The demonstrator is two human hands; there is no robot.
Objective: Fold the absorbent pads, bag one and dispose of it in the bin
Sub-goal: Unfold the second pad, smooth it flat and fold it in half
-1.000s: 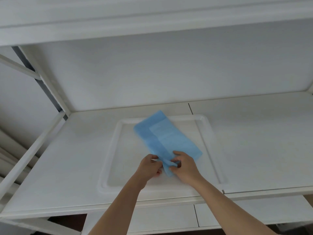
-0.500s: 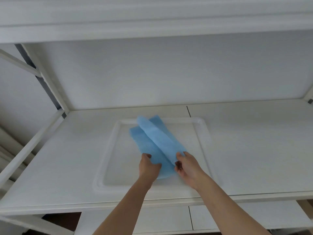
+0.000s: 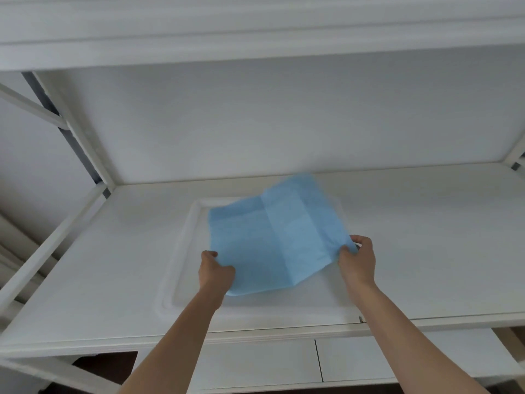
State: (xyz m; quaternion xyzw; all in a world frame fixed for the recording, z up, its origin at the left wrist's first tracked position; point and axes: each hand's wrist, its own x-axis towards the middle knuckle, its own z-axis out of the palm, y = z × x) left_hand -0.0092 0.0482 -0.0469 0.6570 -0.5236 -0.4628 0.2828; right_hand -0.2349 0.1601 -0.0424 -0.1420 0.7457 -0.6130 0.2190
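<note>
A light blue absorbent pad (image 3: 278,237) is spread out wide above a white tray (image 3: 181,251) on the shelf, with fold creases running down its middle. My left hand (image 3: 214,273) pinches the pad's near left corner. Its near right corner is pinched by my right hand (image 3: 356,258). The pad's far edge is lifted and blurred. No bag or bin is in view.
The tray lies on a white shelf board (image 3: 426,237) under an upper shelf (image 3: 255,38). A white frame post (image 3: 79,132) and rail (image 3: 48,251) stand at the left. A lower shelf (image 3: 341,362) shows below the front edge.
The pad was a narrow folded strip held with both hands close together. My hands have moved apart and the pad has opened out wide between them.
</note>
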